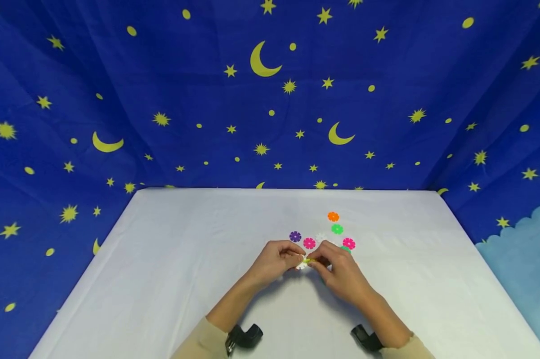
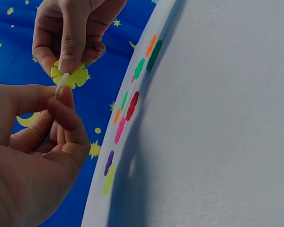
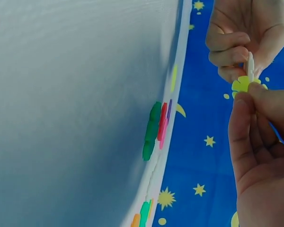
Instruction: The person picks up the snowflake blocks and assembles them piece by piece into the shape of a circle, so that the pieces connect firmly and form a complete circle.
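Left hand (image 1: 274,263): grip clamped on a white disc (image 2: 61,85), thumb and finger pinching it edge-on in the wrist views. Right hand (image 1: 343,271): grip clamped on a yellow disc (image 2: 79,78), thumb on its face, petal-shaped rim showing. Both discs are up off the counter (image 1: 184,249), crossed and touching at the rims between the hands; can't tell how deep the slots engage. Loose discs lie flat on the counter just beyond the hands: purple disc (image 1: 295,236) at left, pink disc (image 1: 309,243) next to it, orange disc (image 1: 333,217) farthest out, green disc (image 1: 337,229) just below that, second pink disc (image 1: 348,244) by the right hand. Backdrop (image 1: 207,89) behind is blue with yellow moons and stars. Beige sleeves (image 1: 204,341) at both forearms, black wrist mount (image 1: 249,336) by the left one.
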Motion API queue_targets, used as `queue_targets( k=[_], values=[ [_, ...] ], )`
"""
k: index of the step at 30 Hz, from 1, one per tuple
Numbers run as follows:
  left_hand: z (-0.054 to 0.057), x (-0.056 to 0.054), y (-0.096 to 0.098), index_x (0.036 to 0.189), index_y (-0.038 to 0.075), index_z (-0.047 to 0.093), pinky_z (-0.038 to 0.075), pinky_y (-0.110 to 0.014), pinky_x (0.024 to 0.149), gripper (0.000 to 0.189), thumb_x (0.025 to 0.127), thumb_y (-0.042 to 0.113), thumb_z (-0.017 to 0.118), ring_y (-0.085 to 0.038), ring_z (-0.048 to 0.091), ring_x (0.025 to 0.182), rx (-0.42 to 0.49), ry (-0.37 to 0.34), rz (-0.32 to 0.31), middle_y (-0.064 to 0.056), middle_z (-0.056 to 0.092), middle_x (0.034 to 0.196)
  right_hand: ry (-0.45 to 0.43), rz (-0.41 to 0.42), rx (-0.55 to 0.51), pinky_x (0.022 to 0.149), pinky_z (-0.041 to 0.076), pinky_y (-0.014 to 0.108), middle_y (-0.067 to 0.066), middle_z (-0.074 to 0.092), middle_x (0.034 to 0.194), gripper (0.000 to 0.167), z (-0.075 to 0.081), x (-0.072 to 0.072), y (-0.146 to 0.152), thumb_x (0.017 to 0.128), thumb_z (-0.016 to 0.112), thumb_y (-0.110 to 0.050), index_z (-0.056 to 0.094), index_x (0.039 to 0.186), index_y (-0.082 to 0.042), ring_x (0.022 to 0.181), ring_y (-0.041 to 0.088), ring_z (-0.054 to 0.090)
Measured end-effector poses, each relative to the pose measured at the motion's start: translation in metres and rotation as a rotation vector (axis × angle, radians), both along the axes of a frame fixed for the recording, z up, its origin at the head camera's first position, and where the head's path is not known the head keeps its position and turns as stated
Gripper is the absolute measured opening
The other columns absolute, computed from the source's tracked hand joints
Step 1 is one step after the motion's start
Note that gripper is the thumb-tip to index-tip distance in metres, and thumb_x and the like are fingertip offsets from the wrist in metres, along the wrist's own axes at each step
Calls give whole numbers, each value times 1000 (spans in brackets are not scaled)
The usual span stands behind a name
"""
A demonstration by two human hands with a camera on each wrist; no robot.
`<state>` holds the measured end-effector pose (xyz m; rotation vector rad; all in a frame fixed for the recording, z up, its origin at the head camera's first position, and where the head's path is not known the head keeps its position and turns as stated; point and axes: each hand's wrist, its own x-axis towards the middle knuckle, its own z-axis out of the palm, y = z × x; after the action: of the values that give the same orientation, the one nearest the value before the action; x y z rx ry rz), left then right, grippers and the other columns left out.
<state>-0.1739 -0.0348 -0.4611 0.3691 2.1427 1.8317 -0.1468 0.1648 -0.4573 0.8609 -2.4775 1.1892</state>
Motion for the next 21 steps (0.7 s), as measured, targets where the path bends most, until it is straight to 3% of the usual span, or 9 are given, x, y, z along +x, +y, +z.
queue_targets(
  k=[6, 11, 13, 18, 21],
  values=[
    [5, -1, -2, 99, 1, 70, 54, -39, 62, 14, 88, 9, 69, -18, 62, 64, 13, -20, -16, -6, 68, 79, -75, -29, 50, 63, 52, 22, -14, 59, 88, 23, 4, -2, 4, 81, 77, -4, 66, 94, -20, 72, 3, 57],
    [5, 0, -5, 103, -6, 67, 56, -45, 66, 19, 89, 7, 67, -18, 63, 64, 36, -36, -8, -9, 67, 81, -193, -68, 123, 62, 51, 23, -13, 58, 83, 19, 6, -5, 10, 82, 77, -9, 68, 95, -19, 69, 5, 55],
    [11, 3, -4, 103, -8, 65, 55, -50, 69, 19, 90, 5, 66, -21, 64, 65, 35, -37, -10, -10, 66, 82, -234, -66, 158, 62, 51, 23, -13, 58, 82, 16, 5, -6, 14, 83, 76, -10, 69, 95, -17, 70, 5, 55],
    [10, 2, -4, 104, -6, 66, 55, -50, 69, 20, 89, 8, 66, -24, 65, 66, 19, -38, -8, -10, 66, 83, -306, -54, 221, 66, 51, 24, -15, 59, 84, 15, 3, -10, 20, 84, 75, -14, 70, 98, -17, 73, 5, 56],
    [2, -1, -5, 104, -3, 67, 55, -45, 67, 21, 89, 12, 67, -24, 66, 68, 15, -43, -5, -8, 67, 83, -345, -30, 230, 67, 51, 25, -15, 61, 86, 16, 2, -11, 24, 85, 75, -14, 70, 100, -17, 75, 6, 56]
  ],
)
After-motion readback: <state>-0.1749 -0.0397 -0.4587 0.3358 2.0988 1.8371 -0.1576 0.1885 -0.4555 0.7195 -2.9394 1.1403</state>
